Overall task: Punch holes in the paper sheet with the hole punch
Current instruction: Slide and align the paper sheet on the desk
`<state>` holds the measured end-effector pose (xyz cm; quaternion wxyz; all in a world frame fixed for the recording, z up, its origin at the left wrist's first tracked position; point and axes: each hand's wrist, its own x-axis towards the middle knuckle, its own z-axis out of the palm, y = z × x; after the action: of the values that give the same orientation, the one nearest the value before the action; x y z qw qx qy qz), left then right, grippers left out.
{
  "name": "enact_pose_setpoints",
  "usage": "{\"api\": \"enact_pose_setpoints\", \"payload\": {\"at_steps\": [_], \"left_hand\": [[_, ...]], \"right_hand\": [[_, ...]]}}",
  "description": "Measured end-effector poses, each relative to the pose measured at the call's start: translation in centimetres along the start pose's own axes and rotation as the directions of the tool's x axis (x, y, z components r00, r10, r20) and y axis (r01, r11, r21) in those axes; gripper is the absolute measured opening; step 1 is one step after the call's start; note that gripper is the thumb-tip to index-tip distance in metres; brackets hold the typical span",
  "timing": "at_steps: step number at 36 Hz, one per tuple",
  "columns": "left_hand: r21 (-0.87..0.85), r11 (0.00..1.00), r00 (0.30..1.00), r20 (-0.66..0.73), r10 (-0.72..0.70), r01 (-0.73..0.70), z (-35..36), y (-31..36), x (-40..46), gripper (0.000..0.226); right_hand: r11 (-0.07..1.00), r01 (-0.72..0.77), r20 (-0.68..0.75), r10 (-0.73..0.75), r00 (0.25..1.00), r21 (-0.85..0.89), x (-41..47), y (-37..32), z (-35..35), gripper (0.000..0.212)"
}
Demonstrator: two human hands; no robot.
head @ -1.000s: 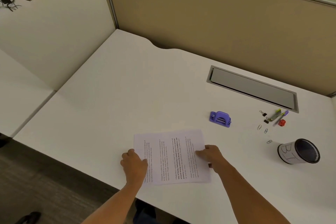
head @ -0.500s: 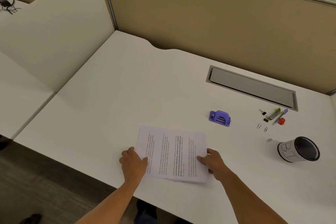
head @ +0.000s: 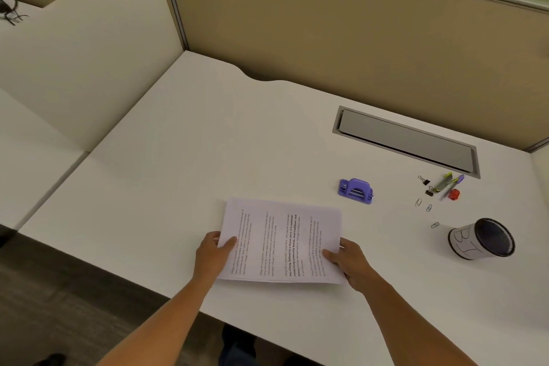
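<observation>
- Left hand (head: 214, 255) grip: thumb on top of the paper sheet (head: 282, 242), fingers under its left edge, pinching it.
- Right hand (head: 350, 261) grip: same pinch on the sheet's right edge, thumb on top.
- Sheet: white, printed, several text blocks running sideways to the camera, one block bold; text too small to read. Sits over the near-centre worktop (head: 184, 157), near edge lifted slightly.
- Hole punch (head: 355, 190): purple, on the worktop just past the sheet's far-right corner, not touching.
- Mesh pen cup (head: 482, 239) lying on its side at right; white label with a hand-drawn "B".
- Versus a second ago: both hands went from resting flat on the sheet to gripping its side edges; sheet shifted further from the worktop's near edge and squared up. Punch unmoved.
</observation>
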<state>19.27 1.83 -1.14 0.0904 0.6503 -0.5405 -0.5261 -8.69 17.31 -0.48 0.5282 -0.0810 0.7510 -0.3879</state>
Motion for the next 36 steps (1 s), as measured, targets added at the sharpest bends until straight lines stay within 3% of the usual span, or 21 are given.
{"api": "enact_pose_setpoints", "payload": {"at_steps": [3, 9, 15, 26, 36], "left_hand": [[-0.066, 0.997, 0.994, 0.11, -0.027, 0.034, -0.5, 0.1, 0.0, 0.031], [-0.073, 0.997, 0.993, 0.117, -0.017, 0.025, -0.7, 0.6, -0.6, 0.019], [-0.097, 0.995, 0.992, 0.126, 0.003, 0.009, -1.0, 0.5, -0.7, 0.025], [-0.065, 0.997, 0.991, 0.117, 0.057, -0.049, -1.8, 2.2, -0.7, 0.015], [0.019, 0.993, 0.988, 0.108, 0.112, -0.115, 1.1, 5.3, -1.9, 0.026]], "right_hand": [[0.999, 0.034, 0.004, -0.034, 0.999, 0.016, -0.6, -0.5, 0.0, 0.024], [0.998, 0.066, 0.029, -0.066, 0.997, 0.019, -0.8, -0.6, -0.1, 0.023], [0.997, 0.066, 0.017, -0.067, 0.998, 0.051, -1.0, -0.6, -0.3, 0.024], [0.983, 0.139, 0.002, -0.14, 0.99, 0.119, -2.3, -0.9, -0.9, 0.027], [0.978, 0.168, -0.057, -0.162, 0.985, 0.127, -3.2, 0.7, -4.0, 0.023]]}}
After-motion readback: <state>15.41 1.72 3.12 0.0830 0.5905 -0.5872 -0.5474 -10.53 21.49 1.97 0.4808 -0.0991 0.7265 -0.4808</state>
